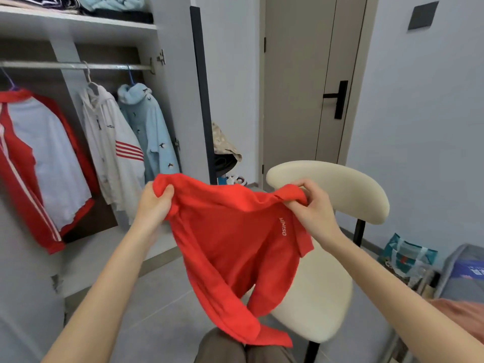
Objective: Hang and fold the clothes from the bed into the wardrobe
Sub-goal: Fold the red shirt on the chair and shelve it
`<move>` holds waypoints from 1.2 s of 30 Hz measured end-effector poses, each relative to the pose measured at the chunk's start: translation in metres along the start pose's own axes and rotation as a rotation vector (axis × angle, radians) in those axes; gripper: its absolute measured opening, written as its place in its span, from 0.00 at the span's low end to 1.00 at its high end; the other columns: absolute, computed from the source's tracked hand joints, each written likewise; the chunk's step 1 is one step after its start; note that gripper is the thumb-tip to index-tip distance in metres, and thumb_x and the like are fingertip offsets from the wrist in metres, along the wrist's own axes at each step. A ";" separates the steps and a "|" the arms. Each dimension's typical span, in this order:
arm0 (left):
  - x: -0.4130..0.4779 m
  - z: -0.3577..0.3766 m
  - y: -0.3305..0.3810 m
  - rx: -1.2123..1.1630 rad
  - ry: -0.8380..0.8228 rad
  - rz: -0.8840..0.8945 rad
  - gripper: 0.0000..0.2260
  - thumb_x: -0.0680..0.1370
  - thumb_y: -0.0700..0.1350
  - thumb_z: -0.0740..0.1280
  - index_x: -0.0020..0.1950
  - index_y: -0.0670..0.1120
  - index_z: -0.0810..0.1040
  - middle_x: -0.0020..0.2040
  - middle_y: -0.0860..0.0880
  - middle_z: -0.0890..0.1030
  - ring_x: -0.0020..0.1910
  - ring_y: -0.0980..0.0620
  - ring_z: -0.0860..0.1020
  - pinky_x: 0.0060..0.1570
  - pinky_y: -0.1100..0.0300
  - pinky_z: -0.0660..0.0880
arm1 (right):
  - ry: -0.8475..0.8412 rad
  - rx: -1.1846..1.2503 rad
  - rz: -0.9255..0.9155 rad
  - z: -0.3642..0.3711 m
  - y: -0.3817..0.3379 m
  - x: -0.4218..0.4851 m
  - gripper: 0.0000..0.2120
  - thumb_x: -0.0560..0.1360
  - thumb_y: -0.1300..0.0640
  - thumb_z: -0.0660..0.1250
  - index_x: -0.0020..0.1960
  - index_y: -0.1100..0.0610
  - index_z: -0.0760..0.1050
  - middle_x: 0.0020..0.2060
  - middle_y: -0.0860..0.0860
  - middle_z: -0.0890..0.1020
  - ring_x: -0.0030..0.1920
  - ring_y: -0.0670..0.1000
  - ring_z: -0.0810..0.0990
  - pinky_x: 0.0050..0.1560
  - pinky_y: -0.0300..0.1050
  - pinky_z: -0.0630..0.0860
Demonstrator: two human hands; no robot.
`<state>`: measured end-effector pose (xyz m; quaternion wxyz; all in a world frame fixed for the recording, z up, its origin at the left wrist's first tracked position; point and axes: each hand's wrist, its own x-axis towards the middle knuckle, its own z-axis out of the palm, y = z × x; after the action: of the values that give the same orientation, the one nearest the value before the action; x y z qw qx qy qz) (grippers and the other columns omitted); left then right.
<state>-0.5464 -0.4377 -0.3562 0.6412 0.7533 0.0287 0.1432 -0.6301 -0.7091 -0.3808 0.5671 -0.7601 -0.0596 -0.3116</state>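
A red shirt (pixel 235 244) is held up in the air beside the open wardrobe (pixel 78 30) and in front of a cream chair (pixel 327 284). One bunched top edge is gripped in the curled left hand (pixel 154 205); the other is pinched by the right hand (pixel 311 208). White lettering is seen near the right hand, and the crumpled lower part hangs in folds.

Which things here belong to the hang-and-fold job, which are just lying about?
Job: red shirt, gripped by left hand and right hand; wardrobe rail; red-white jacket; white hoodie; blue hoodie.
Lying about: cream chair; door; teal bag.
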 end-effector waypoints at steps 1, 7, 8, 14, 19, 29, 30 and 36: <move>-0.003 -0.003 -0.003 0.139 0.043 0.040 0.16 0.79 0.42 0.66 0.66 0.42 0.71 0.58 0.43 0.75 0.61 0.43 0.75 0.55 0.56 0.70 | -0.009 -0.040 -0.082 0.000 -0.010 0.003 0.07 0.73 0.64 0.70 0.43 0.53 0.76 0.38 0.51 0.82 0.38 0.45 0.77 0.40 0.39 0.72; -0.057 0.018 0.016 0.559 -0.540 0.417 0.52 0.57 0.72 0.70 0.76 0.65 0.49 0.76 0.59 0.55 0.73 0.64 0.51 0.75 0.49 0.43 | -0.189 -0.061 -0.231 0.016 -0.037 0.005 0.10 0.73 0.63 0.71 0.43 0.47 0.81 0.39 0.43 0.83 0.41 0.41 0.80 0.45 0.36 0.74; -0.063 0.026 0.015 0.544 -0.662 0.413 0.50 0.59 0.72 0.70 0.75 0.66 0.50 0.73 0.63 0.63 0.70 0.67 0.57 0.75 0.51 0.42 | -0.223 -0.072 -0.237 0.019 -0.037 0.005 0.11 0.73 0.62 0.72 0.43 0.45 0.81 0.38 0.43 0.83 0.41 0.43 0.80 0.44 0.37 0.74; -0.061 0.058 -0.005 0.431 -0.680 0.509 0.09 0.80 0.43 0.65 0.41 0.54 0.74 0.31 0.66 0.75 0.33 0.68 0.72 0.38 0.71 0.67 | -0.280 -0.129 -0.133 0.011 -0.011 0.010 0.10 0.72 0.60 0.73 0.45 0.45 0.82 0.42 0.41 0.84 0.42 0.39 0.78 0.44 0.35 0.72; -0.052 0.062 -0.010 0.142 -0.605 0.234 0.09 0.80 0.42 0.63 0.49 0.51 0.83 0.48 0.52 0.84 0.50 0.55 0.80 0.56 0.59 0.72 | -0.404 -0.213 0.383 -0.008 0.042 -0.007 0.27 0.68 0.46 0.76 0.63 0.46 0.72 0.57 0.43 0.76 0.54 0.39 0.75 0.51 0.35 0.70; -0.037 0.054 0.007 -0.161 -0.528 0.069 0.07 0.79 0.46 0.65 0.48 0.50 0.84 0.43 0.52 0.85 0.41 0.58 0.83 0.38 0.68 0.77 | -0.710 0.066 0.813 0.014 0.112 -0.068 0.31 0.70 0.43 0.72 0.70 0.50 0.69 0.64 0.44 0.77 0.62 0.44 0.77 0.68 0.45 0.71; -0.034 0.052 0.009 -0.167 -0.503 0.080 0.08 0.79 0.46 0.65 0.45 0.50 0.84 0.41 0.53 0.85 0.39 0.58 0.82 0.38 0.68 0.77 | -0.593 0.136 0.754 0.016 0.110 -0.063 0.27 0.70 0.46 0.72 0.67 0.48 0.71 0.62 0.43 0.79 0.61 0.42 0.78 0.66 0.43 0.72; 0.001 0.032 -0.002 0.072 -0.332 0.059 0.09 0.77 0.49 0.67 0.38 0.53 0.83 0.37 0.53 0.83 0.37 0.57 0.80 0.44 0.61 0.75 | -0.481 0.118 0.555 -0.013 0.088 -0.007 0.18 0.73 0.47 0.68 0.55 0.59 0.81 0.50 0.54 0.85 0.47 0.47 0.82 0.53 0.43 0.78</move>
<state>-0.5366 -0.4681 -0.3624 0.6051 0.7898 -0.0944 0.0343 -0.6017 -0.7495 -0.4549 0.6425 -0.7649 -0.0007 0.0457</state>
